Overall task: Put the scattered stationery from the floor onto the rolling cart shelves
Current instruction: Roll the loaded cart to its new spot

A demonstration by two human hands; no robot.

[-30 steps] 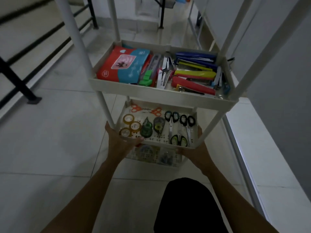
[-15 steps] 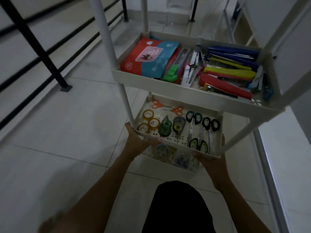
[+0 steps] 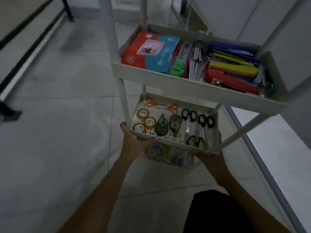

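Head view looks down on the rolling cart [image 3: 168, 84], standing on the tiled floor [image 3: 67, 123] straight ahead of the person, its shelves' long sides running left to right and dipping to the right in the picture. The left hand [image 3: 134, 142] grips the front left corner of the middle shelf [image 3: 171, 142], thumb along the front rim, and the right hand [image 3: 208, 158] grips the front right corner from below, so the hands sit well apart, one at each end. On that shelf lie tape rolls [image 3: 143, 113] at the left, two correction tape dispensers [image 3: 161, 126] beside them, black-handled scissors [image 3: 202, 121] at the right with their long axes running front to back, and orange scissors [image 3: 151, 102] along the back wall. The upper shelf [image 3: 185, 27] overhangs its rear half and carries a red and teal packet [image 3: 151, 51], a yellow stapler [image 3: 235, 68] and a red stapler [image 3: 232, 79], both lying crosswise. The bottom shelf [image 3: 168, 163] shows blurred small items. Open floor spreads left to a black railing [image 3: 25, 47]; a white ledge [image 3: 277, 148] runs just beside the cart's right posts. A dark-clothed knee [image 3: 215, 212] is nearest the camera.
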